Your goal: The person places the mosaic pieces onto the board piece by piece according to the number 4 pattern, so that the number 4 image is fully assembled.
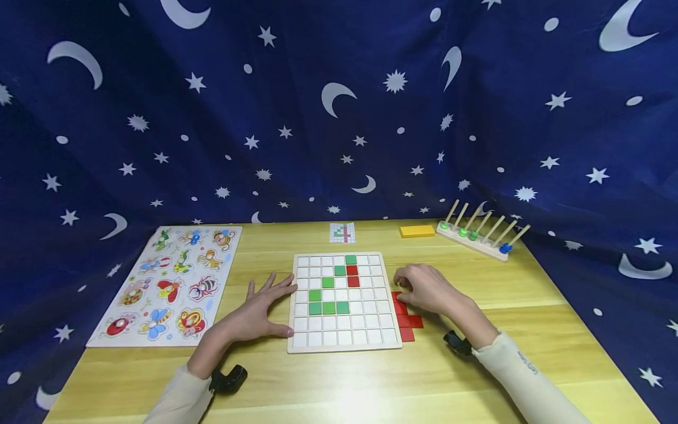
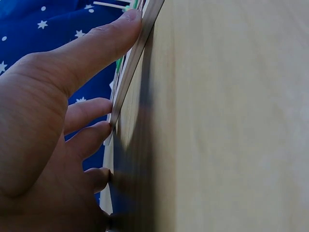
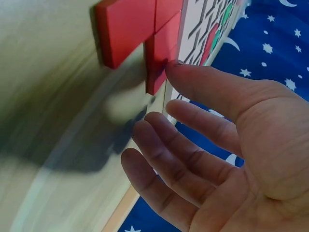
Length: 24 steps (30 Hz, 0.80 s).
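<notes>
In the head view, a white square grid board with a pale wooden frame point(image 1: 329, 339) lies flat near the middle of a light wood-grain table point(image 1: 339, 380). Seven green square tiles point(image 1: 329, 308) and two red square tiles point(image 1: 353, 282) sit in its cells. The left hand point(image 1: 259, 312) is spread, gripping nothing, its index finger and thumb touching the board's left edge. A group of loose red square tiles point(image 1: 405, 321) lies just beside the board's right edge, with the right hand point(image 1: 428, 290) over its far end. Both wrists wear black bands below cream sleeves. Along the table's far edge lie a small printed card with a green and red pattern point(image 1: 342, 233) and a flat yellow rectangular block point(image 1: 417, 231); at the far right corner stands a wooden peg rack with green and blue beads point(image 1: 483, 247). A white puzzle board with colourful insect pieces point(image 1: 192, 275) lies along the left edge. A dark blue cloth with white moons and stars point(image 1: 339, 147) hangs behind the far edge.

In the left wrist view, the thumb rests on the board's frame, while the index and middle fingertips meet its side.

In the right wrist view, the thumb tip touches one loose red tile; the other fingers are relaxed, slightly bent and clear of it, clasping nothing.
</notes>
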Each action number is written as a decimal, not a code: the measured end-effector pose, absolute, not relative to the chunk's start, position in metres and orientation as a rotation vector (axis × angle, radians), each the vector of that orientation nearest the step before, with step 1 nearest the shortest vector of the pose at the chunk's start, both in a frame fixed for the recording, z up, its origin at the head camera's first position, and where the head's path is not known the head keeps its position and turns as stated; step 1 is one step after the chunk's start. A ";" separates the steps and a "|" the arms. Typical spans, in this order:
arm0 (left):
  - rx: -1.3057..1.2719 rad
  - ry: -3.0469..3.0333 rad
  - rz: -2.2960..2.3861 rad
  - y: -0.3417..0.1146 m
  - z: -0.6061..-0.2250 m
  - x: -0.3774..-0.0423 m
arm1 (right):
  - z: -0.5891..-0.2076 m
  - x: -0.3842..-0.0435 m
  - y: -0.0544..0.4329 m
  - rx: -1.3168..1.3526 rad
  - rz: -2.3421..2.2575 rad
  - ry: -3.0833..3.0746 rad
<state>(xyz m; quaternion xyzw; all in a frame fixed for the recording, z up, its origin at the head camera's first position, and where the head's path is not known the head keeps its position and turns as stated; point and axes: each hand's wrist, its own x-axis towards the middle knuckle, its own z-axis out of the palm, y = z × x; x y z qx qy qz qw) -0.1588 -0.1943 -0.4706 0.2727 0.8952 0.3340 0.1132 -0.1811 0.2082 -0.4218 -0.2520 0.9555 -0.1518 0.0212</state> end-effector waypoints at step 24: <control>0.800 2.628 0.964 -0.195 -0.472 -0.159 | -0.424 -0.185 0.204 -0.806 -0.449 2.918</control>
